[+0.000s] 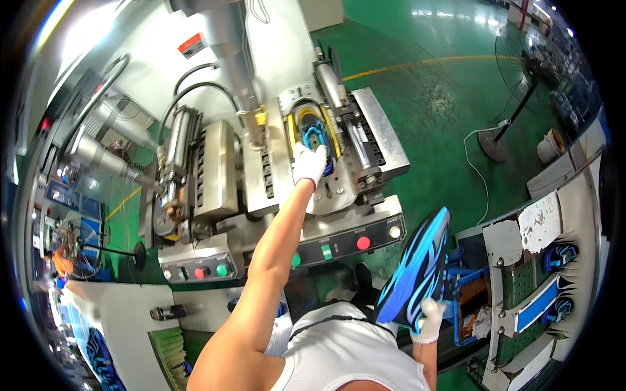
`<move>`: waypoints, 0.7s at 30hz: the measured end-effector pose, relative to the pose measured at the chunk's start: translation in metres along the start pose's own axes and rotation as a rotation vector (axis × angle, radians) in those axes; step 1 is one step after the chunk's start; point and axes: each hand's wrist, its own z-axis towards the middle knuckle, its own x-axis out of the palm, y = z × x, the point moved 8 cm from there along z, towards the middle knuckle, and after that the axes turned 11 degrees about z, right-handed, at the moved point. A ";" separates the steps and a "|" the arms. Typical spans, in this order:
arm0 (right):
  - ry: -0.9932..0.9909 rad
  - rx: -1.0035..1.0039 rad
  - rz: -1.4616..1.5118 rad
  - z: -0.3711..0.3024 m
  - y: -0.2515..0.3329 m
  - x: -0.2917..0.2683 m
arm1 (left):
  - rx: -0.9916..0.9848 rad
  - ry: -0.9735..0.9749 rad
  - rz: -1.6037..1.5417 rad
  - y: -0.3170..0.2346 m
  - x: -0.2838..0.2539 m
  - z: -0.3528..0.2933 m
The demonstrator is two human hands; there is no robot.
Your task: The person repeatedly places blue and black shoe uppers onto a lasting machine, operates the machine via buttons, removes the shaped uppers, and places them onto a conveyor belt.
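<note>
My left hand (309,164), in a white glove, reaches into a metal fixture (287,124) of the machine. Its fingers close on a blue and black piece (315,135), which lies within a yellow-edged cradle and looks like the foot part of a fin; the palm side is hidden. Low on the right, my right hand (429,320), also gloved, grips a long blue and black swim fin (417,267) by its lower end. The fin stands on a slant beside my body, its narrow tip pointing up and away.
Push buttons line the machine's front panel (345,245). A metal cylinder (228,45) hangs over the fixture. On the right are a rack (512,244) with blue and black pieces and a blue crate (471,287). A standing fan (531,72) is farther back. A worktable (124,319) lies left.
</note>
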 end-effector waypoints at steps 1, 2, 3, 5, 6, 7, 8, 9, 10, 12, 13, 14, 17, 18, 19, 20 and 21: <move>-0.055 -0.012 -0.007 -0.004 0.000 -0.007 | -0.019 -0.028 0.018 0.014 0.021 0.021; -0.127 -0.042 -0.013 -0.007 0.002 -0.016 | -0.066 0.036 0.083 0.002 0.039 0.022; -0.108 -0.017 -0.069 -0.009 -0.003 -0.041 | -0.021 -0.137 0.174 0.018 0.042 0.037; -0.173 -0.028 -0.212 -0.002 -0.019 -0.100 | 0.060 -0.114 0.173 0.011 0.054 0.049; -0.139 0.053 -0.270 -0.005 -0.011 -0.063 | 0.112 -0.125 0.170 0.005 0.046 0.049; -0.114 0.101 -0.304 -0.003 -0.007 -0.038 | -0.008 0.014 0.103 0.020 0.041 0.053; -0.096 0.126 -0.322 0.000 -0.002 -0.017 | -0.010 0.002 0.014 0.005 0.021 0.049; -0.050 0.169 -0.365 0.003 -0.001 0.002 | -0.039 -0.029 -0.069 0.014 -0.005 0.045; 0.002 0.213 -0.402 0.007 -0.004 0.024 | -0.043 0.066 -0.204 0.035 -0.014 0.055; 0.097 0.112 -0.494 0.023 -0.005 0.052 | -0.021 0.187 -0.554 0.042 -0.035 0.024; 0.161 0.045 -0.549 0.029 0.000 0.074 | 0.018 0.160 -0.586 0.030 -0.069 -0.016; 0.223 0.128 -0.527 0.029 0.002 0.124 | 0.064 0.139 -0.727 0.055 -0.083 -0.039; 0.449 0.039 -0.576 0.074 -0.019 0.224 | 0.072 0.118 -0.996 0.090 -0.127 -0.131; 0.490 0.041 -0.655 0.121 -0.040 0.247 | 0.018 0.162 -0.947 0.106 -0.144 -0.161; 0.589 0.106 -0.497 0.089 -0.042 0.330 | -0.058 0.190 -0.881 0.135 -0.162 -0.193; 0.711 0.118 -0.557 0.119 -0.062 0.367 | -0.134 0.219 -0.857 0.156 -0.176 -0.224; 0.833 0.126 -0.612 0.150 -0.083 0.402 | -0.187 0.231 -0.815 0.176 -0.189 -0.253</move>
